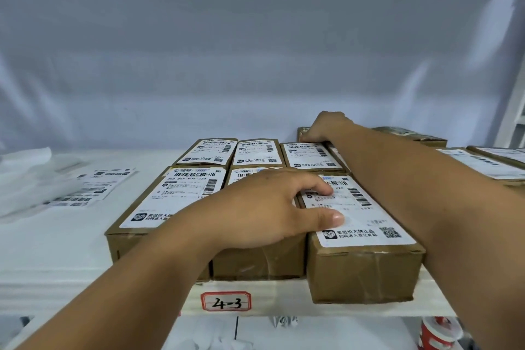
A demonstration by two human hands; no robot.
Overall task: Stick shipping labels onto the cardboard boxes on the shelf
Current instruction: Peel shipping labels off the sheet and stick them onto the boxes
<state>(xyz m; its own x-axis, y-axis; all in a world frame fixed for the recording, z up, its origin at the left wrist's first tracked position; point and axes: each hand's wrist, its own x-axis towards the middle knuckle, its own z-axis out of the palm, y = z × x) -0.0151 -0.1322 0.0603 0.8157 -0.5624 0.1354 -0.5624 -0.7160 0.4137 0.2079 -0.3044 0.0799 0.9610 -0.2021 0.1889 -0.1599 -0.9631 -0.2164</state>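
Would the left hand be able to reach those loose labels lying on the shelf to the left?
Probably yes. The left hand rests on the front boxes, holding nothing; the loose labels lie on the shelf to its left, with only a low box top to cross.

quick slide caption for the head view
Left hand rests on labelled cardboard boxes on shelf 4-3 while the right hand reaches behind them
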